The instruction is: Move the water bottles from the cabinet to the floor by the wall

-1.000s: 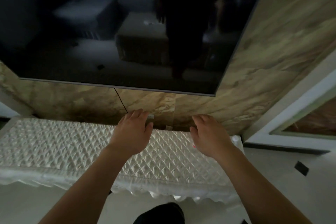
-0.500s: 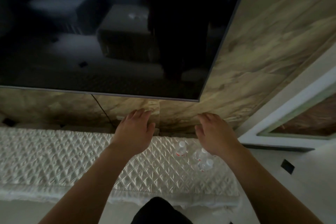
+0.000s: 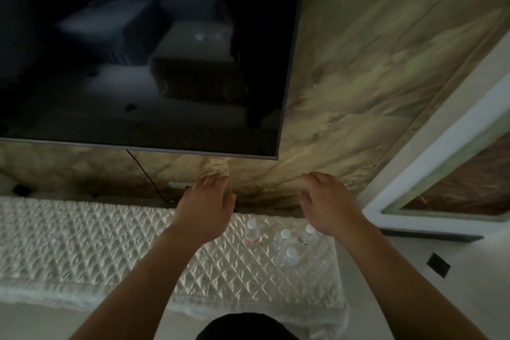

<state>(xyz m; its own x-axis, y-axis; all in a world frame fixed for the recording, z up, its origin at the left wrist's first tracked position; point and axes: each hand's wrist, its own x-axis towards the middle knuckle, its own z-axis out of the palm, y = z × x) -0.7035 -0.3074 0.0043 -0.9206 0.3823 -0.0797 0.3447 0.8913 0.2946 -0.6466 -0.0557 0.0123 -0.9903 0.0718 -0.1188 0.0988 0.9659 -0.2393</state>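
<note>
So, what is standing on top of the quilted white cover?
Four clear water bottles with white caps, near its right end. The right hand partly covers one; the cabinet itself is hidden under the cover.

Four bottles [image 3: 291, 255] clustered at right end of cabinet [image 3: 96, 243], near wall [image 3: 358, 63]. Television [image 3: 138, 50] on wall above cabinet. Left hand [image 3: 205, 207] left of bottles; right hand [image 3: 327, 204] over rightmost bottle. Floor [image 3: 414, 284] right of cabinet.
</note>
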